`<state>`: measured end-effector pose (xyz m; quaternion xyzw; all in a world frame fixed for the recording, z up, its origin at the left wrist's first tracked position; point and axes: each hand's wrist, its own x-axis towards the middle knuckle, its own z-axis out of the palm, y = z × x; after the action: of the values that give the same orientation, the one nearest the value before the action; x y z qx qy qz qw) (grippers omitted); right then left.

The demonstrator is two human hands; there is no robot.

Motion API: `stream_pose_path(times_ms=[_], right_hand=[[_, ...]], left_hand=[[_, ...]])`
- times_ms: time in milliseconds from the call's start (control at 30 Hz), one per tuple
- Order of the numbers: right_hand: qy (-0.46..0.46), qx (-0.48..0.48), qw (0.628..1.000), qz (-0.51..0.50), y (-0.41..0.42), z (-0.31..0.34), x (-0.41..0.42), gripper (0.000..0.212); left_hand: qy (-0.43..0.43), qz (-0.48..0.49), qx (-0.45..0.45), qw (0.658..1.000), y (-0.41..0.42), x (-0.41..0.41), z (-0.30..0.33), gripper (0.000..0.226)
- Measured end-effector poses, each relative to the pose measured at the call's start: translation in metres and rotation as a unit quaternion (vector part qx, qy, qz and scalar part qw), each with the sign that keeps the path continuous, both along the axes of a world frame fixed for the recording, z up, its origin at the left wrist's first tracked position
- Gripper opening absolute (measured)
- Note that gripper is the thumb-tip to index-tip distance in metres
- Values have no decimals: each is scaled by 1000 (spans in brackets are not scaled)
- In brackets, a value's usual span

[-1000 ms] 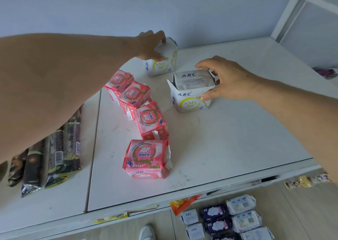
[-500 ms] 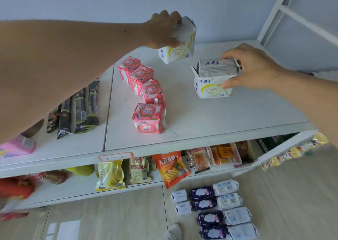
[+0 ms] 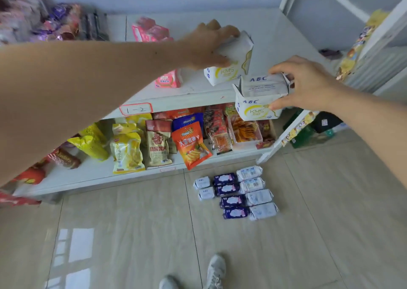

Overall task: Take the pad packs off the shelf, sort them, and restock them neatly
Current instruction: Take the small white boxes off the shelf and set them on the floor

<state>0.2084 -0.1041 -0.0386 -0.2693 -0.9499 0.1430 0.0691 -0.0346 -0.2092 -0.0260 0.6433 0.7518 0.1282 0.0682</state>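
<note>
Top shelf [image 3: 220,95] as landmark, white, edge tag reading 1-2 [image 3: 135,108]; far end of it smeared by motion blur, dark and purple wrappers [image 3: 55,22] there unreadable; pink pad packs [image 3: 152,32] at the back half hidden behind the left forearm, one more pink pack [image 3: 168,79] showing below the arm, near the shelf's front edge.

Left hand [image 3: 207,46] curled over a white KMS pack [image 3: 231,62], gripping it from above, pack tilted and raised clear of the shelf top; fingertips partly lost behind the pack. Right hand [image 3: 308,84] pinches a white ABC pack [image 3: 259,97] at its right side, thumb below, fingers on top; pack out past the shelf's front edge, in the air.

Below the top shelf, a lower shelf [image 3: 92,176] crowded with snack bags, yellow, brown, orange; print mostly too small to read. On the tiled floor [image 3: 132,233] in front of the shelf, rows of pad packs [image 3: 235,192], white and dark blue, laid side by side. Grey shoe [image 3: 215,269] at the bottom edge, a second cut off. Blue-grey wall behind the shelf.
</note>
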Motion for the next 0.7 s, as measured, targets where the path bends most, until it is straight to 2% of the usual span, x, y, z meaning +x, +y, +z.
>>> stream_pose_path(times_ms=[167, 300, 467, 700], right_hand=[[-16, -40, 999, 18, -13, -54, 42, 82], [-32, -77, 995, 48, -26, -125, 72, 85], [-63, -138, 986, 69, -53, -238, 105, 85], [-75, -194, 976, 59, -93, -434, 124, 82]], left_hand=[[-24, 5, -13, 1000, -24, 53, -57, 64], [-46, 41, -51, 997, -48, 87, -127, 65], [-83, 83, -114, 987, -83, 120, -253, 63], [-151, 111, -155, 970, -135, 137, -460, 65]])
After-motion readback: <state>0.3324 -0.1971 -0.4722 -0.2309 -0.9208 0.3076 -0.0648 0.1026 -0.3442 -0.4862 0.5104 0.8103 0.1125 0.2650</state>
